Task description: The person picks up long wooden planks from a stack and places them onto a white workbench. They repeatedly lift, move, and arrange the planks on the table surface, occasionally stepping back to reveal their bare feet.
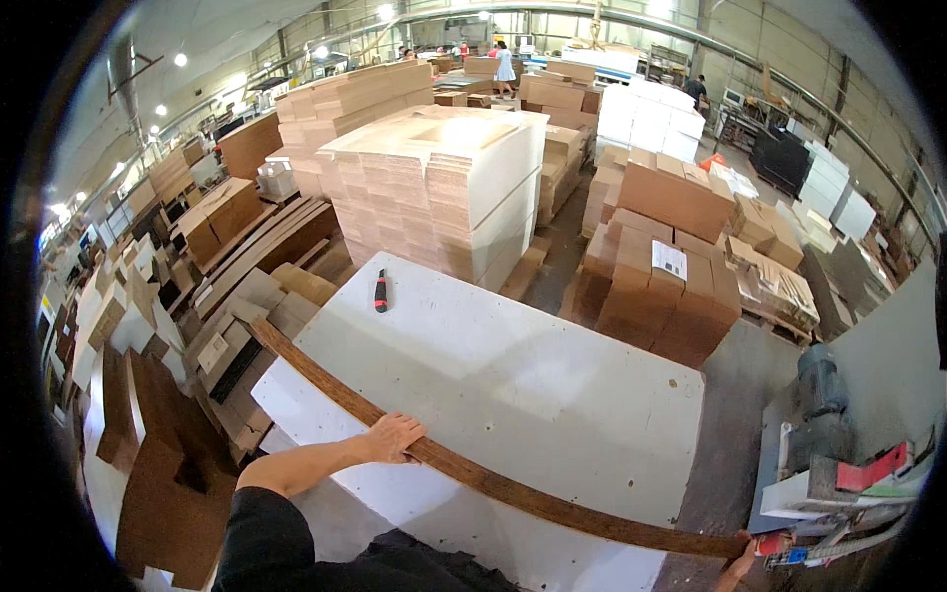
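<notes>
from my end, i have a long brown strip [503,488] across the near part of a pale bench [582,395], with bare surface showing on both sides of it. its long axis runs from the far left to the near right, and both ends appear to reach past the bench edges. the lens bends straight lines, so i do not trust the curve i see in it.

the left hand [395,437] lies over the strip, its fingers closed over the wood and bent down along it; i cannot see the underside of that hold. the right hand [742,564] is at the near right end, fingers against the tip, but too little of it shows for me to tell how tightly they are closed. the strip therefore runs directly between the two hands, while its far left end lies free beyond the left one. of the two, the left hand is nearer the strip's middle.

a black and red utility knife [381,292] lies on the bench near the far left corner, well apart from either hand. past the right hand's side i see a motor [822,380]; beyond the bench stand stacked panels [395,207] and brown cartons [631,286].
</notes>
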Motion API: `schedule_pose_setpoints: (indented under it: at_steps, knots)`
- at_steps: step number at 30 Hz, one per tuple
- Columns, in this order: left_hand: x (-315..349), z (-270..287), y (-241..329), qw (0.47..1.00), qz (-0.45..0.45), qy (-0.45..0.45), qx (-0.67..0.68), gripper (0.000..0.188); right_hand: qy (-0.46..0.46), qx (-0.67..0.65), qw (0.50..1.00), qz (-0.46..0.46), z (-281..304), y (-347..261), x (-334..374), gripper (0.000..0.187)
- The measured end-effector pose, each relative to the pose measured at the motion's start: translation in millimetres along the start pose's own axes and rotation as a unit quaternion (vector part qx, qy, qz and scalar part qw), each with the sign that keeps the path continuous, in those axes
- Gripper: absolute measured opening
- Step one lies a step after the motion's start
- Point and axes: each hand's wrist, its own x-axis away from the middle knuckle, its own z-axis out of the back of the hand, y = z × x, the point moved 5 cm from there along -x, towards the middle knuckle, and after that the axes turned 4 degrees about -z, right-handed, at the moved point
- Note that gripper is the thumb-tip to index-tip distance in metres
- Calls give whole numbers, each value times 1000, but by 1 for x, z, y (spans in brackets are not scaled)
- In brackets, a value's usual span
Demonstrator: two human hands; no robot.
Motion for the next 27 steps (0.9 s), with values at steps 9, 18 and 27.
schedule_pose_setpoints:
  at_steps: [9, 18, 27]
  knots:
    - [5, -2, -11, 999, -29, 19, 22, 62, 255, 499, 811, 169, -61, -94, 76, 38]
    - [5, -3, -11, 994, -38, 58, 84, 57, -80, 470, 716, 510, -295, -82, 221, 25]
    - [25, 1, -21, 991, -18, 68, 114, 49, -114, 705, 698, 52, -343, -37, 221, 57]
